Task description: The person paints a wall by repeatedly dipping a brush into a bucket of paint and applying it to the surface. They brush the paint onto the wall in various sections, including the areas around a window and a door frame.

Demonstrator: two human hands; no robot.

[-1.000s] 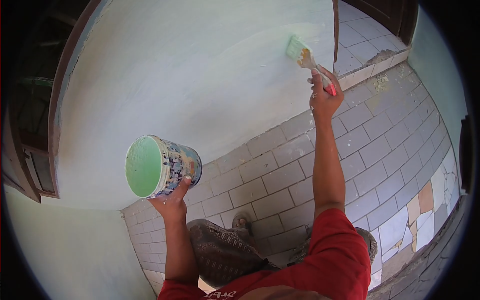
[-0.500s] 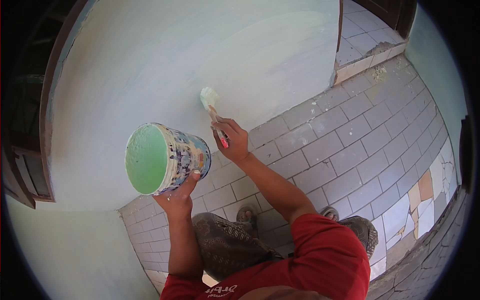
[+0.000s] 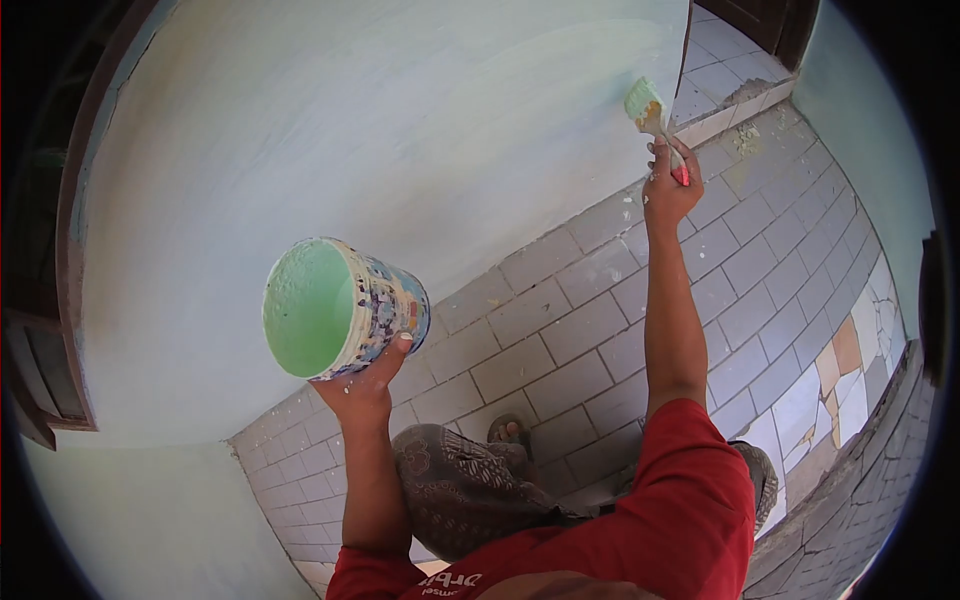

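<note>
My left hand [image 3: 362,388] is closed around the lower side of a paint bucket [image 3: 392,305], thumb up along its printed, paint-smeared outside. The bucket is tilted with its mouth toward the wall, and pale green paint [image 3: 310,315] coats the inside. Out at arm's length, my right hand [image 3: 672,190] grips a paintbrush [image 3: 652,118] by its handle, whose end is red. Green paint covers the bristles, which are right at the pale wall [image 3: 420,150] close to its right edge by the doorway.
Grey tiles [image 3: 570,340] with paint spots cover the floor below the wall. A raised doorway step [image 3: 735,115] with a broken edge lies at upper right. A brown window frame [image 3: 75,220] borders the wall at left. My sandalled foot [image 3: 512,432] rests on the tiles.
My right hand has swung the paintbrush far to the right and up along the wall, straightening the arm. The bucket in my left hand has shifted only slightly to the right.
</note>
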